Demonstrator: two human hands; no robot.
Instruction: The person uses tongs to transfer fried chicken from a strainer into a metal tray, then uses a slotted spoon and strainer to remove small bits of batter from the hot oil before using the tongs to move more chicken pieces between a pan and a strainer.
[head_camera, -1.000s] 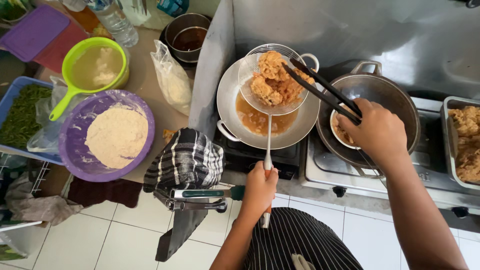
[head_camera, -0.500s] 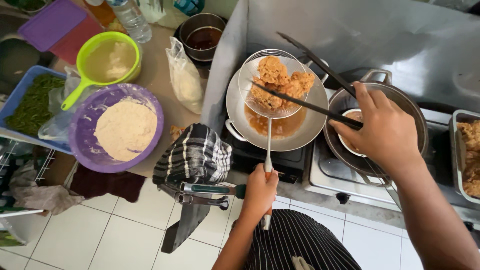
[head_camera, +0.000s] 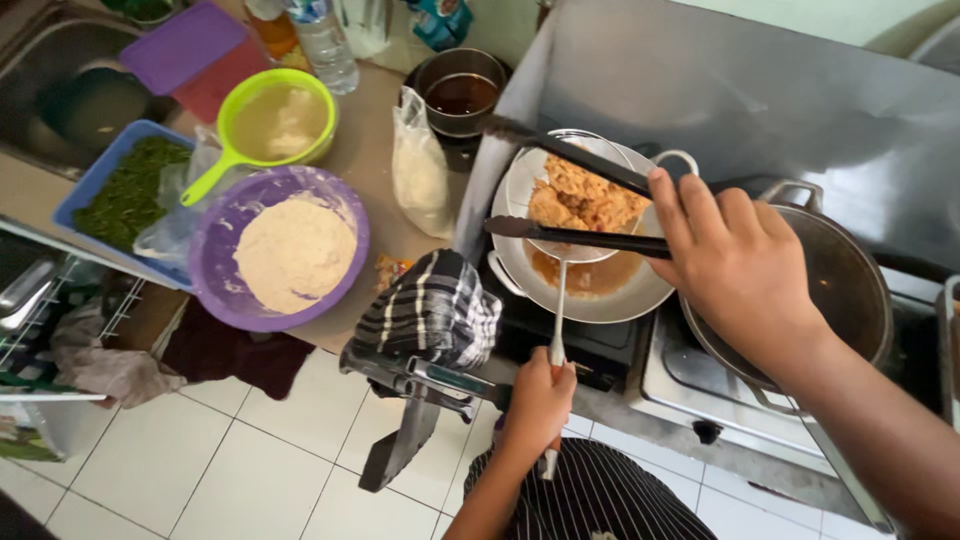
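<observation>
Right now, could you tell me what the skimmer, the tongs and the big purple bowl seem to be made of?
The skimmer in the left hand looks like bright steel wire: see-through mesh basket, thin shiny handle. The tongs in the right hand look dark and matte, perhaps coated metal or plastic; I cannot tell which. The purple bowl looks like plastic: solid colour, dull sheen, thick rounded rim.

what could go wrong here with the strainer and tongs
The left hand holds the strainer far down its long handle, so the fried pieces might tip into the oil in the wok and splash. The right hand with the open tongs is close above that oil.
</observation>
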